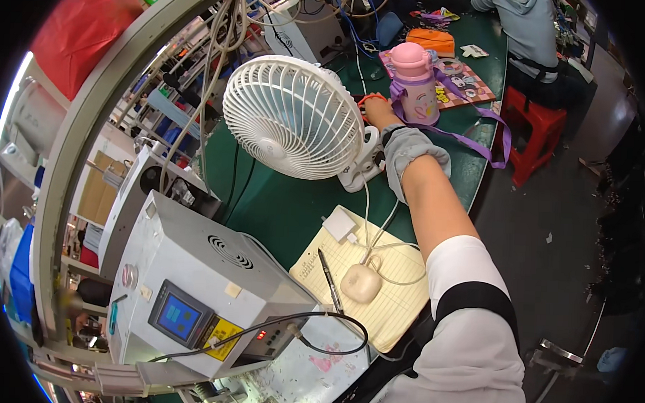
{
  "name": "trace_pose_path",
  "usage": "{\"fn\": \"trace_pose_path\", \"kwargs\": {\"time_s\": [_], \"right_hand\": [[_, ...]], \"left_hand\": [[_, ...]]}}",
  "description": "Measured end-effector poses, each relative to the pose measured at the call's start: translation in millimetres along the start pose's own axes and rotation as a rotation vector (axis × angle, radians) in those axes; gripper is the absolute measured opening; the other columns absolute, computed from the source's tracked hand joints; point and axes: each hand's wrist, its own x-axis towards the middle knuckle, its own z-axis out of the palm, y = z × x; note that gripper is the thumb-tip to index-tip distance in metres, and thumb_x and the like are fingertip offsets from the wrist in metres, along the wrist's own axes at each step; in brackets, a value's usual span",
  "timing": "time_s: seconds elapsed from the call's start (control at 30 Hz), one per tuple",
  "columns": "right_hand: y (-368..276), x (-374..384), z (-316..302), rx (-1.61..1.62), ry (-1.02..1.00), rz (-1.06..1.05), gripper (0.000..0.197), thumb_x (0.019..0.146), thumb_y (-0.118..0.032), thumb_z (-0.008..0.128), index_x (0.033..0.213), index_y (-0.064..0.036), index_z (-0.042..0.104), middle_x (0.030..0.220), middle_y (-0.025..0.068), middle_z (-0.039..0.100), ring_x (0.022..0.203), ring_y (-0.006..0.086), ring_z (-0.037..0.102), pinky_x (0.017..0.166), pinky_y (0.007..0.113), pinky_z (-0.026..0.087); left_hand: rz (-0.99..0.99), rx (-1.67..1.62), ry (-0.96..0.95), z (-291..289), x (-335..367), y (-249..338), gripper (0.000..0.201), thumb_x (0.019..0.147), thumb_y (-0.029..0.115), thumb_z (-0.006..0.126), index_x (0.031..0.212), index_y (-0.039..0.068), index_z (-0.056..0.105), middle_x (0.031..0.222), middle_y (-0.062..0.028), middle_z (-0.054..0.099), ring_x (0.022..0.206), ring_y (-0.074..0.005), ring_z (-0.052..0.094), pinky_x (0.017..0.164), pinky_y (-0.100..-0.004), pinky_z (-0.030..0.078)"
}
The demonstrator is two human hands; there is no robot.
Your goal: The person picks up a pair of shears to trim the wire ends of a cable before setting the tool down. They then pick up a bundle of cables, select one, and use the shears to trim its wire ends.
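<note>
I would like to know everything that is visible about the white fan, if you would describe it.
The fan stands on the green table, its round head facing the camera and the picture's lower left. The white grille, apparently plastic, has thin curved ribs around a central cap; pale blades show through, but whether they spin is unclear. A white base supports it, and a white cable appears to run from there toward the notebook. The right hand is close behind; contact is unclear.

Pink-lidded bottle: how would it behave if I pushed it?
The bottle stands tall and narrow, so it could tip if pushed high. Its rounded body might roll once down. The loose purple strap looks floppy and may trail.
</note>
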Motion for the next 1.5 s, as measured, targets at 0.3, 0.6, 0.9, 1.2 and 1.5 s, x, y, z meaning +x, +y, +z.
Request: {"fn": "trace_pose_path", "kwargs": {"time_s": [0.3, 0.6, 0.9, 1.2, 1.5], "right_hand": [[-32, -18, -62, 0.036, 0.05, -0.117, 0.023, 0.08, -0.026, 0.052, 0.086, -0.0081, 0.064, 0.084, 0.0112, 0.063, 0.077, 0.0263, 0.062, 0.065, 0.039, 0.049], [-52, -85, -132, 0.327, 0.038, 0.087, 0.032, 0.082, -0.03, 0.049, 0.079, 0.0001, 0.061, 0.072, 0.022, 0.06, 0.056, 0.0295, 0.061, 0.055, 0.039, 0.05], [-32, -245, -214, -0.02, 0.243, -0.189, 0.02, 0.078, -0.02, 0.055, 0.076, -0.0007, 0.056, 0.069, 0.0212, 0.055, 0.067, 0.0377, 0.055, 0.056, 0.042, 0.045], [-37, -367, -208, -0.305, 0.0, -0.354, 0.025, 0.069, -0.018, 0.062, 0.092, -0.0089, 0.058, 0.075, 0.0122, 0.061, 0.066, 0.0255, 0.06, 0.054, 0.035, 0.047], [-32, -379, -160, -0.158, 0.172, -0.631, 0.029, 0.071, -0.012, 0.058, 0.1, -0.0069, 0.058, 0.087, 0.0136, 0.062, 0.081, 0.0239, 0.061, 0.065, 0.03, 0.049]], "left_hand": [[0.01, -0.027, -0.105, -7, 6, -35, 0.007, 0.081, 0.009, 0.056, 0.086, 0.004, 0.056, 0.078, -0.0022, 0.055, 0.075, -0.0109, 0.051, 0.071, -0.0242, 0.041], [0.106, -0.074, -0.158, 4, -50, -67, 0.006, 0.079, 0.003, 0.055, 0.085, 0.004, 0.053, 0.073, -0.0007, 0.051, 0.06, -0.0066, 0.042, 0.055, -0.0205, 0.033], [-0.228, -0.459, -0.069, 14, -73, -19, 0.012, 0.076, -0.003, 0.056, 0.084, 0.004, 0.052, 0.066, 0.0013, 0.048, 0.046, -0.0022, 0.036, 0.041, -0.0151, 0.026], [-0.117, -0.61, -0.189, 10, -72, -29, 0.013, 0.078, -0.003, 0.052, 0.088, 0.005, 0.05, 0.068, 0.0011, 0.048, 0.046, -0.0016, 0.034, 0.041, -0.0154, 0.024], [0.05, -0.564, -0.122, 5, -89, -41, 0.013, 0.077, -0.001, 0.052, 0.088, 0.006, 0.05, 0.069, 0.0015, 0.048, 0.049, -0.002, 0.037, 0.041, -0.0152, 0.025]]}}
